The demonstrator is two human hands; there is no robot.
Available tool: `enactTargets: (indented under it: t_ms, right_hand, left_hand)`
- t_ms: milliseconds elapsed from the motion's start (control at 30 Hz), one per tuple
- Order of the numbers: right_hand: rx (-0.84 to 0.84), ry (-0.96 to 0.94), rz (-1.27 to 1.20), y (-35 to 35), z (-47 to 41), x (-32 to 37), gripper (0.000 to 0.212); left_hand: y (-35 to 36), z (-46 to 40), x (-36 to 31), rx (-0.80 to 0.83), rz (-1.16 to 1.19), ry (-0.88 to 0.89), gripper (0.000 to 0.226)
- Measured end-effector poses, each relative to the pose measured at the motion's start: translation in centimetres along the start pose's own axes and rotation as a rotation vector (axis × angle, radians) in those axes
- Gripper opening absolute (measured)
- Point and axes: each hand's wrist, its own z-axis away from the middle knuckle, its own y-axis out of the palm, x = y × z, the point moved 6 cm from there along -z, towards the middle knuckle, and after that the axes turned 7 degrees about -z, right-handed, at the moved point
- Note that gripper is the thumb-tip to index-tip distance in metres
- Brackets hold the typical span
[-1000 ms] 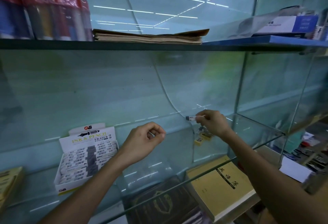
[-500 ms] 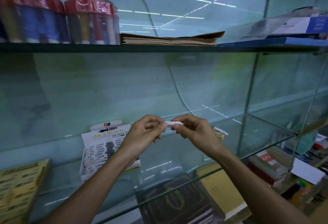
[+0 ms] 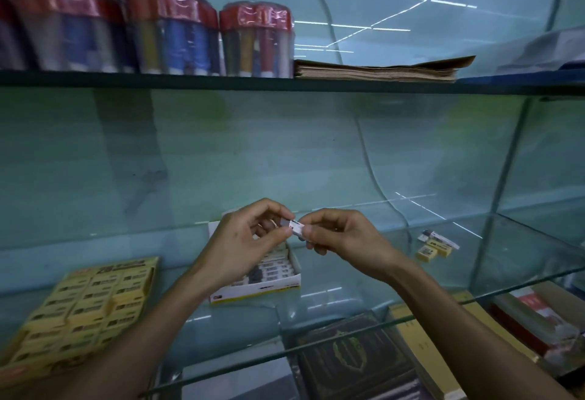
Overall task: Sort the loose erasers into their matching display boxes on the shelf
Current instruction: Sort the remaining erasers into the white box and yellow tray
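Held eraser: one small white eraser (image 3: 296, 227) with a dark end, pinched in the air between both hands, above the white display box and over the middle of the glass shelf.
Left hand: the left hand (image 3: 243, 241) curls its fingers in, thumb and forefinger closed on the eraser's left end.
Right hand: the right hand (image 3: 342, 236) has its fingers bent, the fingertips (image 3: 308, 232) gripping the eraser's right end.
White display box: one open white box (image 3: 272, 276) standing mid-shelf, partly hidden by the left hand, holding rows of white-and-dark erasers; the count is too blurred to tell.
Yellow display box: one yellow box (image 3: 85, 308) near the shelf's front left corner, packed with rows of yellow erasers, blurred beyond counting.
Loose erasers: a small cluster (image 3: 435, 244) toward the shelf's right end, well apart from both boxes: two yellow pieces and what look like two white-and-dark ones, lying close together.
Glass shelf: one glass shelf (image 3: 364, 304) carries both boxes and the loose cluster.
Upper shelf: at least three red-capped clear tubs of pens (image 3: 256, 40) along its left half, and one stack of brown paper (image 3: 376, 70) just to their right.
Below: one dark patterned book (image 3: 351, 358) and one yellow book (image 3: 421, 365) side by side under the glass.
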Motion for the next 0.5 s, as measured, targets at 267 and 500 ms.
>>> enactTargets:
  t_ms: [267, 500]
  right_hand:
    - [0.114, 0.025, 0.170, 3.6, -2.6, -0.2, 0.013]
    - [0.216, -0.031, 0.786, 4.6, -4.1, -2.1, 0.014]
  left_hand:
    - [-4.6, 2.4, 0.5, -0.081, -0.088, -0.027, 0.015]
    - [-7.4, 4.6, 2.1, -0.185, -0.127, -0.120, 0.008]
